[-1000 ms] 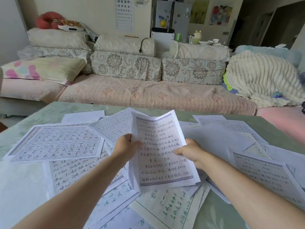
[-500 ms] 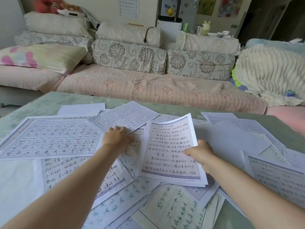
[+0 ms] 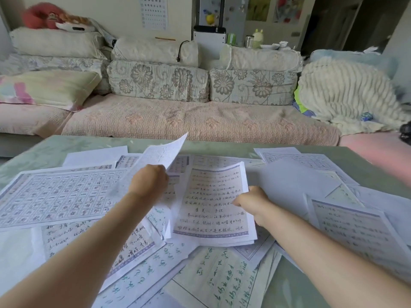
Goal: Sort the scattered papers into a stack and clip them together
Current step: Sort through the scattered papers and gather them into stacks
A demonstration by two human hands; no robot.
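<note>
Over the paper-strewn table (image 3: 347,156), left hand (image 3: 149,182) grips a lifted grid sheet (image 3: 163,152); right hand (image 3: 251,200) pinches the handwritten page (image 3: 213,196) by its right edge.

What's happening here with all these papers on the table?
A person is gathering loose papers spread over a green table. The left hand grips a lifted sheet, one corner raised in the air. The right hand pinches the right edge of a handwritten page lying on the pile. The other papers lie scattered and overlapping, not stacked yet, and no clip is in view.
</note>
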